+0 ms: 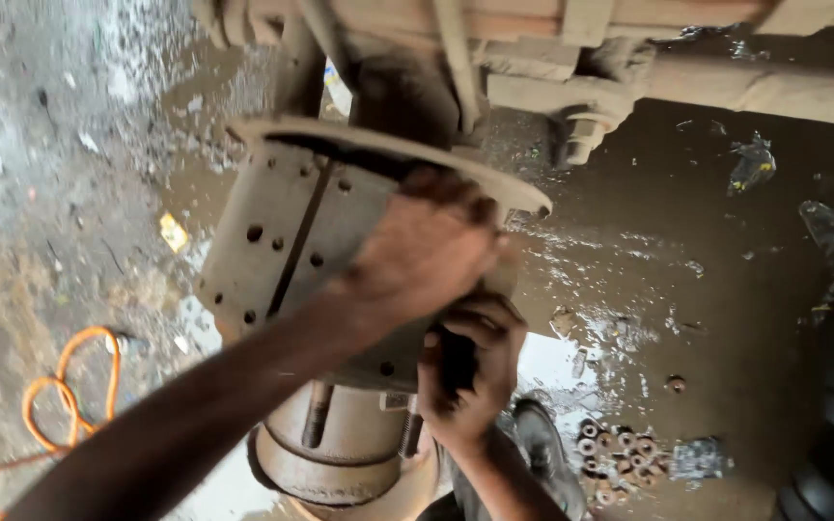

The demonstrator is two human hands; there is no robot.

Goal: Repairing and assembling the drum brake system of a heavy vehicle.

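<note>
The left hand lies pressed flat over the right edge of a curved grey brake shoe, fingers spread against its drilled lining, so it bears on the metal rather than closing round it. Just below and touching it, the right hand is curled tight about something dark at the near edge of the same shoe; what that dark piece is cannot be told, as the fingers hide most of it. The two hands sit close together, one above the other.

The brake shoe wraps around a wheel hub, whose rounded, mud-coloured drum stands out nearer the camera, with a threaded stud showing on its side. Behind the shoe, a thin round backing plate rims the assembly, and farther off the axle beam runs to the right under the vehicle.

The ground is wet and muddy, with puddles shining to the right of the hands. On it, near right, lies a cluster of wheel nuts. A dark shoe of the person shows just beside the right wrist. At the near left, an orange hose loops across the dirt, well apart from the hub. A yellow scrap lies on the ground left of the brake shoe.
</note>
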